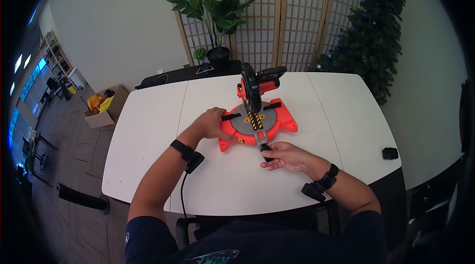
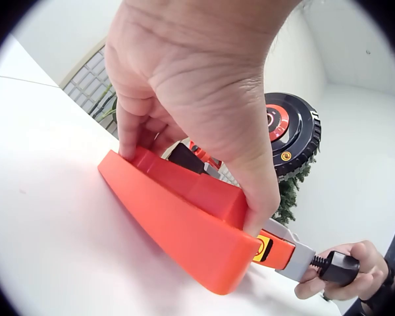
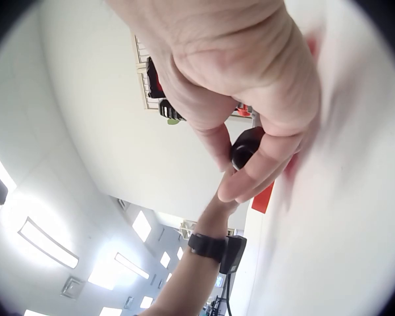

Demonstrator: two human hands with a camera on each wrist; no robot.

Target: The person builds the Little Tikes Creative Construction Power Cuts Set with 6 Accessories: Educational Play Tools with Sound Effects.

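A toy miter saw with an orange-red base (image 1: 289, 121) and grey round turntable (image 1: 269, 121) stands on the white table (image 1: 148, 135). Its black toothed blade (image 1: 253, 93) is raised, with the black handle (image 1: 273, 72) behind. My left hand (image 1: 210, 124) grips the left end of the base, thumb at the front and fingers over the far side, as the left wrist view shows. In front, my right hand (image 1: 287, 156) pinches the black knob (image 2: 342, 268) between thumb and fingers. A threaded shaft joins that knob to the grey arm (image 2: 295, 262).
A small black object (image 1: 390, 153) lies near the table's right edge. Left of the table, an open cardboard box (image 1: 118, 106) sits on the floor. Behind are a potted plant (image 1: 218, 56), a lattice screen (image 1: 255, 26) and a decorated tree (image 1: 371, 36).
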